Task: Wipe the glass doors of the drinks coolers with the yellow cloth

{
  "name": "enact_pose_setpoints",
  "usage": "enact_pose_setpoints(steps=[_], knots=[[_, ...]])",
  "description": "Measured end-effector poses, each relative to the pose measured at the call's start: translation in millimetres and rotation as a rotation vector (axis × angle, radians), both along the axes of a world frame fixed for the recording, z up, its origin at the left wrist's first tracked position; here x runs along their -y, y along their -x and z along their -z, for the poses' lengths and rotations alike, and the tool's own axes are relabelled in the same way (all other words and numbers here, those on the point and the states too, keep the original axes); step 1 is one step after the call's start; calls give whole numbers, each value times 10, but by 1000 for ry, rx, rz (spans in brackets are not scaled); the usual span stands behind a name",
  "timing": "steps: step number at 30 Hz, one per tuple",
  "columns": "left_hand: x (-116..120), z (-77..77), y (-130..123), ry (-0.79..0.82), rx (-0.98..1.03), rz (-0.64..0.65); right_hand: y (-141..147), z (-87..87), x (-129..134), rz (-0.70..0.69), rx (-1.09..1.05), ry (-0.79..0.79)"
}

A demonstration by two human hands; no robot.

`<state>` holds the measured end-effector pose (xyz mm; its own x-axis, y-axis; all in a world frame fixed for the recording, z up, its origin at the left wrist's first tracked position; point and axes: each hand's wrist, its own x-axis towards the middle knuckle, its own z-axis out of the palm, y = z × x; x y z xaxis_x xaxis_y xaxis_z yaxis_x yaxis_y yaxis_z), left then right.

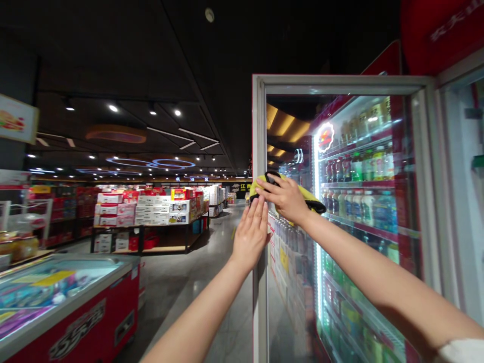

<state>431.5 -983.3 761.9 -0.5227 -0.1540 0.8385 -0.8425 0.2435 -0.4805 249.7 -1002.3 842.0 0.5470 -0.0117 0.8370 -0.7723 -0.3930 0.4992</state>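
A glass cooler door [259, 302] with a pale metal frame stands swung open in front of me. My right hand [289, 200] presses a yellow cleaning cloth with black edging [308, 194] against the door near its outer edge, fingers spread over the fabric. Just below and to the left, my left hand [250, 234] lies along the door's outer frame. Its fingers are stretched out and close together, their tips near the cloth, with a bit of thumb showing on the glass side. Part of the cloth is hidden under my right hand.
Lit shelves of bottles [355, 201] show in the glass. At the right is the open red cooler [446, 30]. A red chest freezer [124, 302] stands at the lower left. Boxed goods [153, 209] are stacked on a display table beyond the grey aisle floor [170, 287].
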Motion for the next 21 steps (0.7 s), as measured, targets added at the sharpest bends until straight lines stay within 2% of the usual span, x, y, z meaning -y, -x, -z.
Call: enact_pose_setpoints(steps=[2, 5, 10, 17, 21], knots=[[-2, -3, 6, 6, -9, 9, 26, 103, 0, -5, -39, -4], [10, -16, 7, 20, -6, 5, 22, 47, -4, 20, -28, -2], [73, -103, 23, 22, -4, -25, -64, -423, -14, 82, 107, 5], [130, -378, 39, 12, -24, -35, -145, -1122, 4, 91, 219, 11], [140, -464, 17, 22, -15, -61, -181, -1435, 18, 94, 293, 10]])
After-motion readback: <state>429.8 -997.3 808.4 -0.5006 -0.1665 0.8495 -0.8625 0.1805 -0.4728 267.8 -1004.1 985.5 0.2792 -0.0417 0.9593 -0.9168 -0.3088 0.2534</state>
